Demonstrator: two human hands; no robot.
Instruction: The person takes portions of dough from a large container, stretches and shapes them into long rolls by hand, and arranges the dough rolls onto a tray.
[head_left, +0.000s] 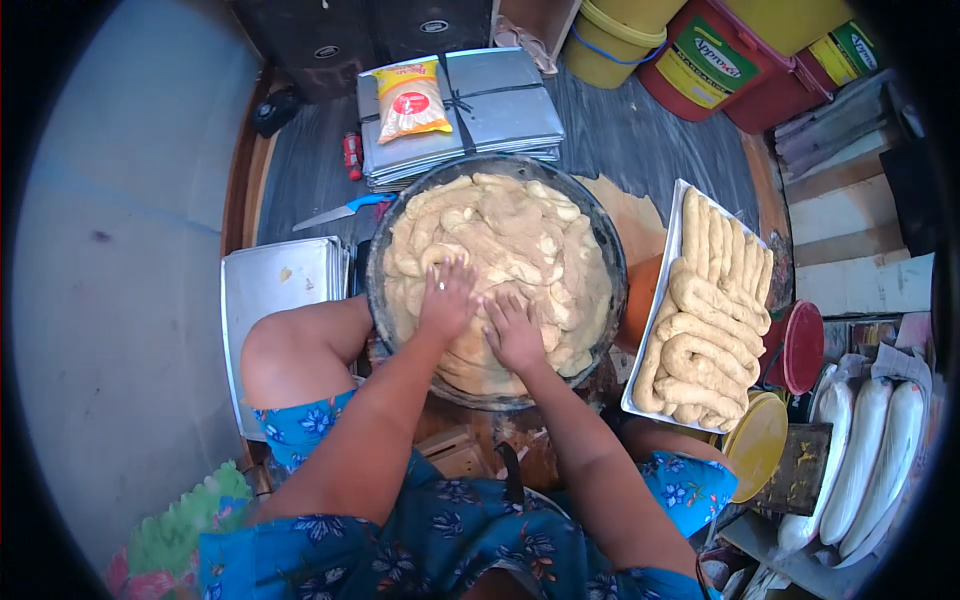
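Note:
A wide round black basin (618,262) stands between my knees, filled with pale, lumpy dough (500,225). My left hand (449,297) lies on the dough near the middle, fingers stretched out and a ring on one of them. Just right of it, my right hand (515,328) rests palm down on the dough with its fingers spread. Neither hand grips anything. To the right, a metal tray (652,345) carries long dough ropes (710,335), some straight at the far end and others folded back and forth nearer me.
Beyond the basin, tied flat metal trays (510,110) bear a bag (410,100) of grainy contents. A blue-handled knife (345,208) lies left of the basin, near more trays (275,275). Buckets (610,45) stand at the back right; plastic-wrapped white bundles (855,460) lie at right.

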